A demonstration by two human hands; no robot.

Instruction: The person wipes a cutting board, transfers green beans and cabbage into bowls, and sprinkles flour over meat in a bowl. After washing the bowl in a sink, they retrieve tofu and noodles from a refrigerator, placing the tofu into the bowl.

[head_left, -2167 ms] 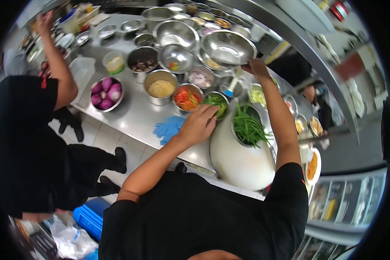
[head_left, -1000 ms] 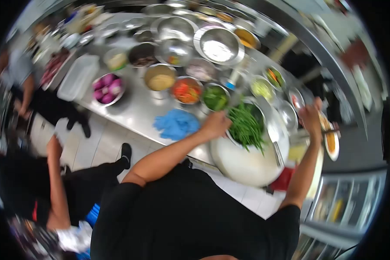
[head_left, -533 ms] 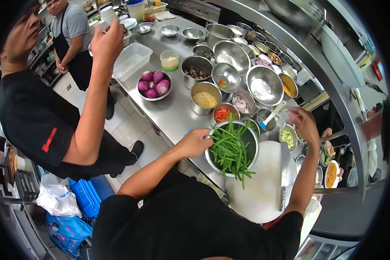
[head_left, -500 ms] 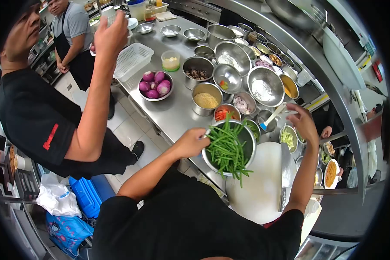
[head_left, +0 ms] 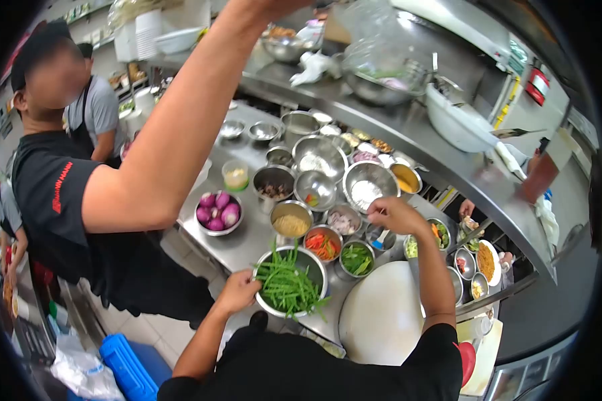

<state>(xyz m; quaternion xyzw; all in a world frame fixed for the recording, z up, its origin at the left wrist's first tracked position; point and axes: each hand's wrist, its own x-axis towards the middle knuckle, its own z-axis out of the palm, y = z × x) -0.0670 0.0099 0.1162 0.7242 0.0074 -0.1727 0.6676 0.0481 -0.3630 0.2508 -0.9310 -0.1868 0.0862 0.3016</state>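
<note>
We can read little writing here: red letters run down the black sleeve of the co-worker at left, and they seem to finish in "NAM", but the first part is too small for us to be sure of. At far right we see a glossy red extinguisher; any label on it is too small for us to read.

Near us, the left hand holds the bowl by its left rim, fingers drawn in narrow on the edge. The bowl is round, smooth steel, at the near edge of the counter; we cannot tell whether it rests there. In it lie the beans, long, thin and bright green, some hanging over the near rim.

The right hand is over the pots to the right, fingers bent and close together. Just below it shows the blue part of a brush; we cannot tell whether the fingers touch it.

Beyond the bowl we see steel pots of red pepper strips, flat green leaves and fine yellow shreds. Left of these, shiny purple onions fill a steel dish, near a cloudy plastic tub with a green base. At near right lies a thick, round board, off-white and matt.
</note>
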